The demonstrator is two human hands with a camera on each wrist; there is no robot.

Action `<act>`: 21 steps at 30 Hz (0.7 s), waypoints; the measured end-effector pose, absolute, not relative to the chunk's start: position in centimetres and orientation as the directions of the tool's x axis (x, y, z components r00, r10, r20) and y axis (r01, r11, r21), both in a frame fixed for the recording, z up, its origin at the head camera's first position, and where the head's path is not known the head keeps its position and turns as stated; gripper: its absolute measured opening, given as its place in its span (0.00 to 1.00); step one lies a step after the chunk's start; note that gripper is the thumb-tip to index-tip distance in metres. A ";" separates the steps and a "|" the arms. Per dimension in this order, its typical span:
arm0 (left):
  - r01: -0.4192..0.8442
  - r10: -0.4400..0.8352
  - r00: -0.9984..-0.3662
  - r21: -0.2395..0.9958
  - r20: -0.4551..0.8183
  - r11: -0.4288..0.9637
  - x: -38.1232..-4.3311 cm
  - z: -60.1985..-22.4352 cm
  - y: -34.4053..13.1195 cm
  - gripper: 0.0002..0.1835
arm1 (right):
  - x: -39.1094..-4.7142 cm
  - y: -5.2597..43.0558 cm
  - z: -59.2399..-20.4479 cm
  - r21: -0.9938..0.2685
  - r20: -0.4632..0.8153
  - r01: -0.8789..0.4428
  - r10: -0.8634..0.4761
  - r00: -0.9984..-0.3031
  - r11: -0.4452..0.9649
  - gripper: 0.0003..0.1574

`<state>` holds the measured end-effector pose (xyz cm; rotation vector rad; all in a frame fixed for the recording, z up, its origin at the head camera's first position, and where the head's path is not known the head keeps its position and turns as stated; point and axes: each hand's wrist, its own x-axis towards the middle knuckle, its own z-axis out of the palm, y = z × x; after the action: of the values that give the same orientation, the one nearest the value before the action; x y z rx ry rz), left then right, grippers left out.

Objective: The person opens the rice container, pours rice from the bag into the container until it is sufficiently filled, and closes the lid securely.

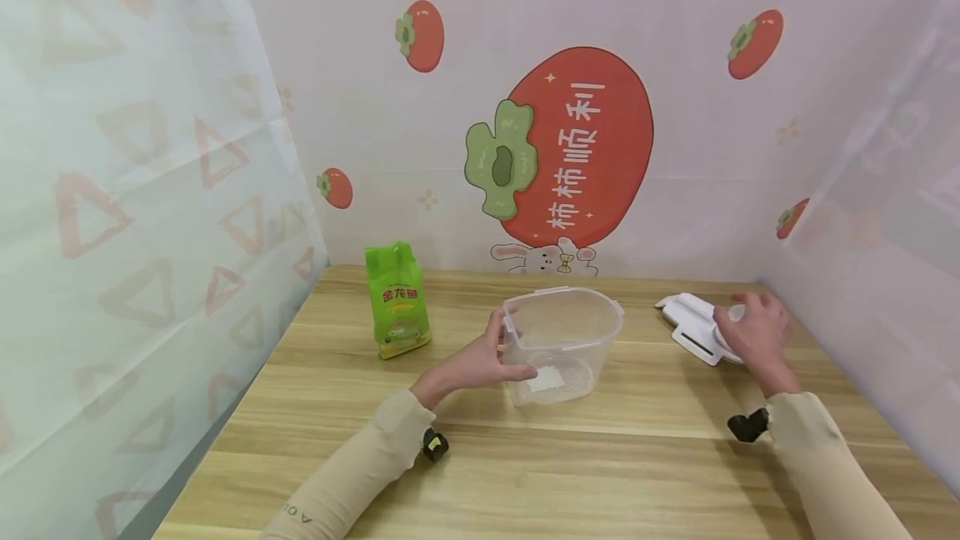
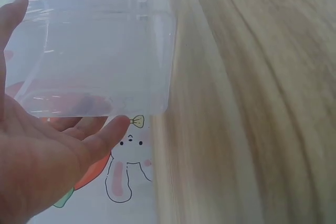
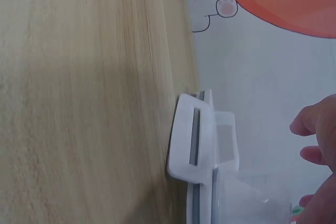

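Observation:
My left hand (image 1: 487,357) grips the near left side of a clear plastic container (image 1: 566,373), which has no lid on it. In the left wrist view the thumb (image 2: 16,11) and the fingers (image 2: 107,135) lie on opposite sides of the container's clear wall. At the right, my right hand (image 1: 757,336) hovers at a white lid (image 1: 693,323) with hinged side flaps. A small clear cup (image 3: 254,198) stands up from the lid. In the right wrist view the fingers (image 3: 312,124) are loosely bent beside the cup, with a gap showing.
A green printed bag (image 1: 399,302) stands upright at the back left of the wooden table (image 1: 525,482). Behind it hangs a white backdrop (image 1: 360,65) with persimmon drawings. Pale cloth walls (image 1: 135,190) close in the left and right sides.

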<state>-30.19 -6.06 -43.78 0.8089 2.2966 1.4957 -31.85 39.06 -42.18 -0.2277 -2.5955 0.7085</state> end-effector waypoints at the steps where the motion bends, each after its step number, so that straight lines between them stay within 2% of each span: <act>1: 0.295 0.595 -0.801 0.905 0.060 0.306 -30.2 -43.7 -6.1 0.55 | -31.8 38.8 -42.1 -0.504 0.397 0.030 0.262 -0.880 0.863 0.29; 7: 0.313 0.614 -0.789 0.883 0.037 0.350 -30.2 -43.6 -6.9 0.55 | -31.8 36.8 -41.9 -0.535 0.555 -0.133 0.228 -0.800 0.834 0.24; 12: 0.313 0.618 -0.786 0.860 -0.004 0.404 -30.4 -43.5 -7.8 0.53 | -31.8 35.1 -41.6 -0.574 0.619 -0.273 0.191 -0.762 0.772 0.20; 16: 0.298 0.622 -0.783 0.870 -0.013 0.393 -30.6 -43.3 -8.8 0.47 | -31.6 33.8 -41.5 -0.594 0.599 -0.337 0.122 -0.791 0.730 0.20; 21: 0.288 0.616 -0.788 0.879 -0.009 0.381 -30.6 -42.7 -10.2 0.42 | -31.5 32.3 -41.5 -0.672 0.497 -0.399 -0.019 -0.867 0.624 0.25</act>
<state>-30.61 -10.21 -42.71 0.7895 2.3103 1.3697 -31.51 32.27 -41.48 0.3300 -2.4010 1.1482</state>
